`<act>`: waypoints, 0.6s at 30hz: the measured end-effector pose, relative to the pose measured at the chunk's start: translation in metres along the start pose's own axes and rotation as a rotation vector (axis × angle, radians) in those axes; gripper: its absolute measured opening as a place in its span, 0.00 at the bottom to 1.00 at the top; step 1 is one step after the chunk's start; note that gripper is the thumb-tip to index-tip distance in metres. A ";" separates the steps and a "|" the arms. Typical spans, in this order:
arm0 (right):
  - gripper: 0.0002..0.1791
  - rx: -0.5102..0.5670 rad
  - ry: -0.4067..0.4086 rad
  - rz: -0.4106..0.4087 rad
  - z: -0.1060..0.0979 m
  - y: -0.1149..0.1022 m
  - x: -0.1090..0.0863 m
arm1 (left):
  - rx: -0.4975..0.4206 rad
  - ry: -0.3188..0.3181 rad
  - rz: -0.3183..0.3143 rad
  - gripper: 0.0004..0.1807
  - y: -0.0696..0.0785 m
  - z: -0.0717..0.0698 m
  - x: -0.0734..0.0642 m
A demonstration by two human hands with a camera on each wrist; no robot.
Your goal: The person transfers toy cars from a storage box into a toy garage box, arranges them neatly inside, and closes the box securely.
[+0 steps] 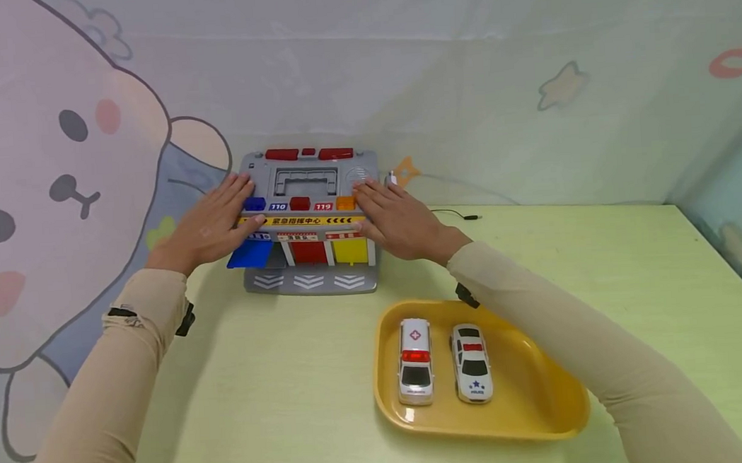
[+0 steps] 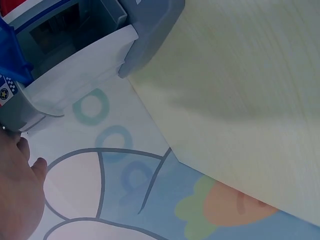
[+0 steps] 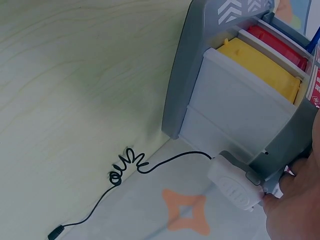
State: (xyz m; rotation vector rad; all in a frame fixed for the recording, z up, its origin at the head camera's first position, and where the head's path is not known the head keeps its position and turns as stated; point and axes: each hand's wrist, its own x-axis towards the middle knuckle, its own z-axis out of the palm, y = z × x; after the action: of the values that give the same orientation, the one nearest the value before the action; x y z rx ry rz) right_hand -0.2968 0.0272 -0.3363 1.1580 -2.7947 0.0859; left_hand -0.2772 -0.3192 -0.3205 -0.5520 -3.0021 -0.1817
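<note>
A grey toy emergency station [image 1: 306,221] stands against the backdrop, with red light bars along its top. My left hand [image 1: 207,224] rests on its left roof edge, fingers extended, thumb across the front band. On the right roof edge lies my right hand [image 1: 402,219], fingers extended over the orange block. The blue garage door [image 1: 249,254] is swung up. Beside it, the red door [image 1: 309,253] and the yellow door [image 1: 349,251] are down. A white handset [image 3: 235,182] with a coiled black cord [image 3: 129,156] hangs at the station's right side, close to my right fingers.
A yellow tray [image 1: 485,433] sits in front of the station to the right, under my right forearm. In it are a toy ambulance [image 1: 415,356] and a toy police car [image 1: 472,363]. The cord's black plug [image 1: 471,217] lies near the table's back edge.
</note>
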 end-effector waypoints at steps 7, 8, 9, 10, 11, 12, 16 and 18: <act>0.37 0.011 0.002 -0.005 0.000 0.001 -0.002 | -0.013 0.002 -0.003 0.45 0.000 0.001 0.004; 0.37 0.013 0.001 -0.008 0.000 0.001 -0.002 | -0.013 0.003 -0.002 0.45 0.000 0.001 0.004; 0.37 0.015 0.000 -0.010 0.000 0.001 -0.003 | -0.011 0.007 -0.001 0.45 -0.001 0.000 0.005; 0.37 0.017 -0.001 -0.013 0.000 0.001 -0.003 | -0.010 0.011 0.000 0.45 -0.001 0.000 0.005; 0.37 0.020 0.000 -0.015 0.000 0.000 -0.003 | -0.008 0.013 0.002 0.45 -0.001 0.000 0.005; 0.37 0.022 0.001 -0.016 0.000 0.000 -0.003 | -0.003 0.015 0.004 0.45 -0.002 -0.001 0.005; 0.37 0.026 0.010 -0.019 -0.001 -0.001 -0.004 | 0.016 0.016 0.011 0.43 -0.003 -0.004 0.004; 0.37 0.030 0.011 -0.018 -0.001 -0.001 -0.004 | 0.026 0.019 0.018 0.42 -0.003 -0.005 0.003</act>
State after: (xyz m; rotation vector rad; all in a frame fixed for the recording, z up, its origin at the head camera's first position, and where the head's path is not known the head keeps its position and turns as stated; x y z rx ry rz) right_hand -0.2928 0.0292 -0.3356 1.1857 -2.7819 0.1332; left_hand -0.2804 -0.3213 -0.3157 -0.5712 -2.9758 -0.1458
